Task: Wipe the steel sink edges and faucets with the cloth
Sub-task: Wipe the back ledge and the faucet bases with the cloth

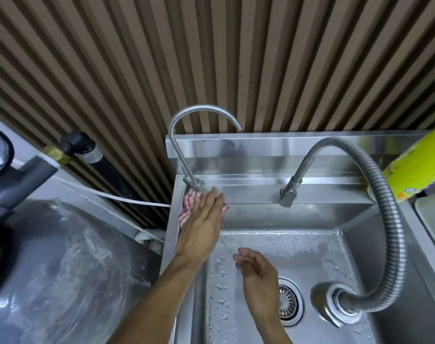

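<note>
Cloth (189,206), red-and-white checked, lies bunched on the steel sink's (318,194) back-left ledge at the foot of the gooseneck faucet (180,135). The left hand (202,224) presses it flat with straight fingers; the right hand (257,266) hovers over the wet basin, loosely spread, holding nothing. Pressed only from above, the cloth could probably slide off into the basin. Two faucets: the gooseneck and a flexible-hose faucet (375,170). One drain strainer (287,300).
</note>
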